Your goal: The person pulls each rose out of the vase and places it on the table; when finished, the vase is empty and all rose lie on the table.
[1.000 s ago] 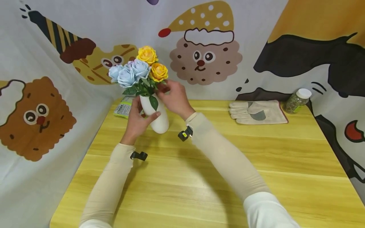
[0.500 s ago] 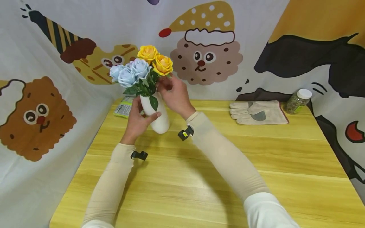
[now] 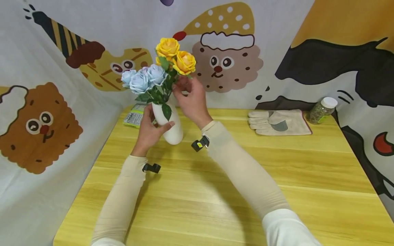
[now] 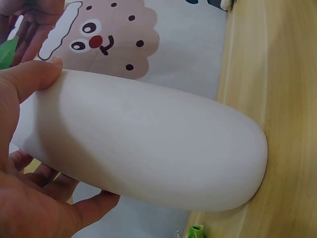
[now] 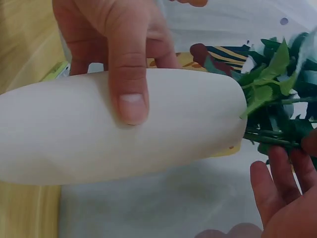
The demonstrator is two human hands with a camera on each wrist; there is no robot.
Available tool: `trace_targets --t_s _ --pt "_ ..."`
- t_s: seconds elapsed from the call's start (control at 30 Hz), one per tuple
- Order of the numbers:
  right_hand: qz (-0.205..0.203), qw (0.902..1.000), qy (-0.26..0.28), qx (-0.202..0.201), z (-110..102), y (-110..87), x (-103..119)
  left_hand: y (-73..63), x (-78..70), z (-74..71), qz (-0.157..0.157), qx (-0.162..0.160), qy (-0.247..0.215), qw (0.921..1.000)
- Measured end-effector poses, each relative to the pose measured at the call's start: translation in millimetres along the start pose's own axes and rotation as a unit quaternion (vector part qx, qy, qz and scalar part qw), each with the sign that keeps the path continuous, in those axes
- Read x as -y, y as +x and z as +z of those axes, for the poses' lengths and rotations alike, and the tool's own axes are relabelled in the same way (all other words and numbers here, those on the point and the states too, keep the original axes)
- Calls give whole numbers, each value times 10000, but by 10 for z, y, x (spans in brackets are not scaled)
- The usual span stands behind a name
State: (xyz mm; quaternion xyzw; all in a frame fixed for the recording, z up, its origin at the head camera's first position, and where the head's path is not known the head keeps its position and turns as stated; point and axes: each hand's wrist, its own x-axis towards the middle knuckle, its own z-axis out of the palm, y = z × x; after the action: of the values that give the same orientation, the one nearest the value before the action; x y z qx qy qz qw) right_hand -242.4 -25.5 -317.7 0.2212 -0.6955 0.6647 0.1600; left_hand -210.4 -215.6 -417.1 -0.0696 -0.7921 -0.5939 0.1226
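- Left hand [image 3: 149,129]: we see its thumb and fingers curled around the white vase [image 3: 173,132], which stands on the wooden table [image 3: 197,205].
- Right hand [image 3: 194,102]: we find it pinching green stems [image 5: 267,139] just outside the vase's mouth, below the yellow roses [image 3: 185,63].
- Blue roses [image 3: 140,83]: we note them beside the yellow.

Lower ends of stems [image 5: 267,136] hidden inside vase [image 5: 183,116]. Left hand's [image 3: 150,129] fingers partly behind vase in head view. Right wrist view: vase base, right hand [image 5: 294,203] cut by edges. Packet [image 3: 133,118] partly behind left hand. Jar [image 3: 320,110] label [image 3: 323,119] too small to read.
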Motion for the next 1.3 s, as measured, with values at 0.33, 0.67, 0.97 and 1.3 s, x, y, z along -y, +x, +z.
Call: trace_targets --t_s 0.33,0.67,0.97,1.3 --pt "264 9984 -465 159 87 -23 -29 1 14 -1 56 38 -127 9999" --pt "286 9976 -427 467 115 -22 -3 -1 33 -3 115 39 -77 9999" --pt "108 9971 -236 719 120 -5 2 1 37 27 132 73 -146 9998" --pt "-689 9975 -130 -134 61 -42 12 12 87 22 206 23 -99 9997"
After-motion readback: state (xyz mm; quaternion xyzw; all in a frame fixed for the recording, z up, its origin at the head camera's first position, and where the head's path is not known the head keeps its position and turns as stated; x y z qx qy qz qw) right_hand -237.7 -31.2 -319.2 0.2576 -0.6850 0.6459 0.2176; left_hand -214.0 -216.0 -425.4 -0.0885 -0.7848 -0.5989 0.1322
